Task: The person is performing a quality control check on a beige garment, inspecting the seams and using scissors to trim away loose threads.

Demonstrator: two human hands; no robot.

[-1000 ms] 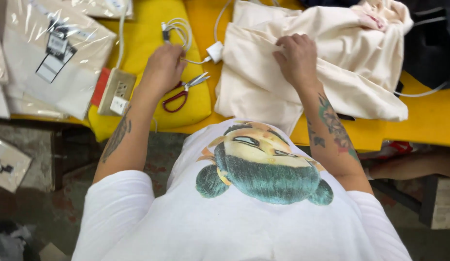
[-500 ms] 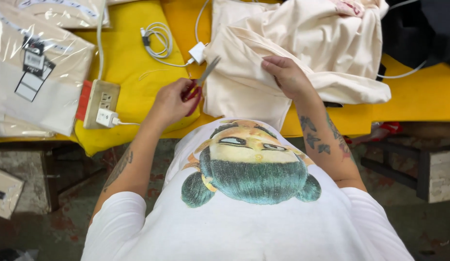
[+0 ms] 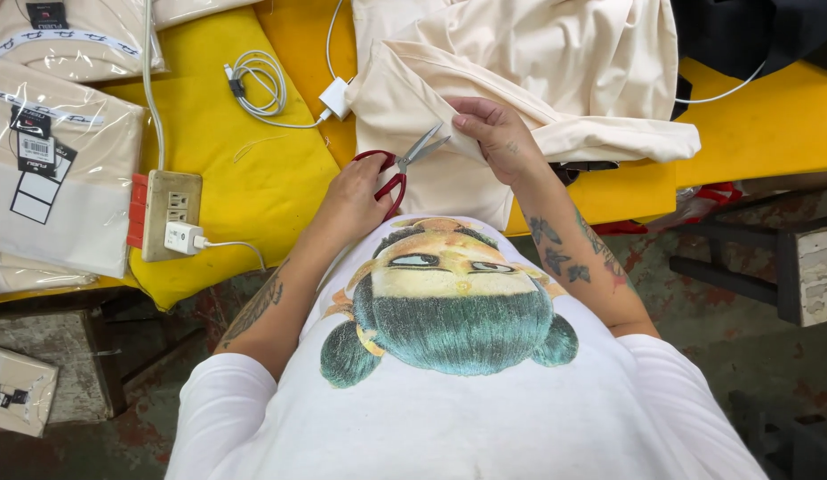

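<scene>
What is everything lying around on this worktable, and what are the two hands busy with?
cream garment: one, cream, top centre on the table.
scissors: one pair, red handles, blades open at the garment's edge.
yellow table cover: one, yellow, across the table.
power strip: one, beige with a red side, left, a white plug in it.
white charger: one, white, with a coiled cable, top centre.
bagged garments: several, cream in clear bags, left.
dark cloth: one, black, top right.
left hand: holds the scissors.
right hand: pinches the cream garment's edge.
</scene>
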